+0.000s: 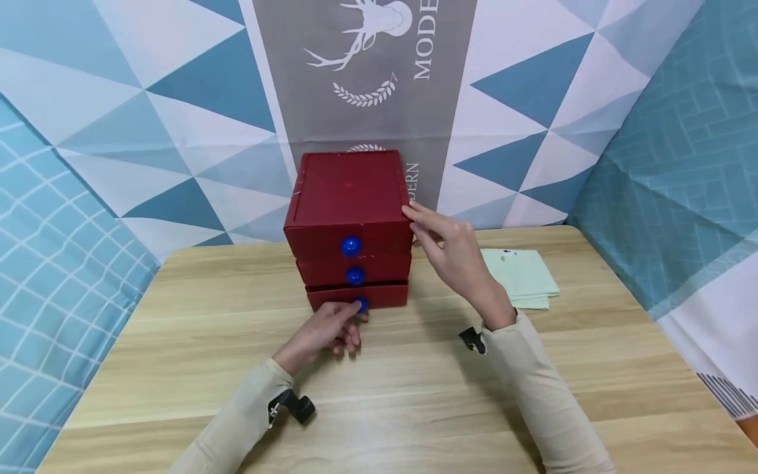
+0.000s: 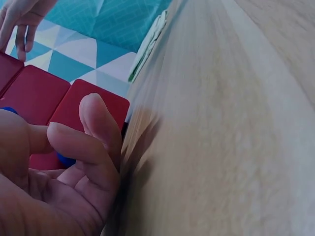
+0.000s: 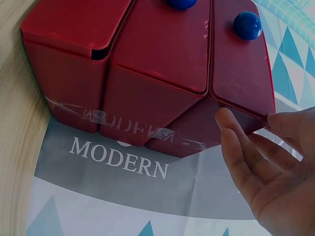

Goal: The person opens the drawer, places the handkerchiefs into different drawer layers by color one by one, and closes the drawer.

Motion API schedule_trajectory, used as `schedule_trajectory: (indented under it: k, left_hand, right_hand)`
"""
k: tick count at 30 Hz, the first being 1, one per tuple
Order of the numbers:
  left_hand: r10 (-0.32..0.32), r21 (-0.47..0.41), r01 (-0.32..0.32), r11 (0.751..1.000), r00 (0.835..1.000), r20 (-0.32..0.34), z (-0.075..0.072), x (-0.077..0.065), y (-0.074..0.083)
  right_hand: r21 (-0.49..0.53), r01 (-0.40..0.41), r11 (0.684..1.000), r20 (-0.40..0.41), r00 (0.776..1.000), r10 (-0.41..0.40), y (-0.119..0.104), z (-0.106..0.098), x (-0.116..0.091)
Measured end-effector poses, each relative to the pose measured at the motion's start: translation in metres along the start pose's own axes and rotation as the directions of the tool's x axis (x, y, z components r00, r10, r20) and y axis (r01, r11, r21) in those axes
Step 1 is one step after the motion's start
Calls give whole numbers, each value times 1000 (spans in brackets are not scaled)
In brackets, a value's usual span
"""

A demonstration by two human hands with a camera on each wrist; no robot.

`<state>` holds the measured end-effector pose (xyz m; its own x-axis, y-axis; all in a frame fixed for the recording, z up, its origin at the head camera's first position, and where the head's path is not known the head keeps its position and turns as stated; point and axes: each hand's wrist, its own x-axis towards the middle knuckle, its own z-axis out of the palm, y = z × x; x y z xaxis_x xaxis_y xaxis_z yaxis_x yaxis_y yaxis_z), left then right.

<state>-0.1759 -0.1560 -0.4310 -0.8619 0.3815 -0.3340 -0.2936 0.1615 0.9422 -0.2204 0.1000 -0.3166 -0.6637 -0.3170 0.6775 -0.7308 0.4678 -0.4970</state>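
A red three-drawer box stands on the wooden table, with a round blue knob on each drawer front. My left hand pinches the lowest blue knob between thumb and finger. A dark gap shows above the bottom drawer, whose front stands slightly out. In the left wrist view, curled fingers partly hide that knob. At the box's upper right corner, my right hand holds the edge, thumb on top and fingers along the side. The right wrist view shows the fingertips against the side wall.
A folded pale green cloth lies on the table to the right of the box. Patterned fabric hangs close behind the box, and blue fabric on the right side. Each sleeve carries a black wrist mount.
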Motion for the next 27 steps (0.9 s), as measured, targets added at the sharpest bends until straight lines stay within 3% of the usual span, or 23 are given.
schedule_trajectory:
  k: [8, 27]
  left_hand:
    - [31, 39, -30, 999, 999, -20, 0, -9, -3]
    - [69, 97, -71, 993, 997, 26, 15, -33, -7]
  right_hand:
    - [37, -10, 999, 0, 1000, 10, -3, 4, -2]
    - [31, -25, 999, 4, 1000, 25, -2, 2, -3]
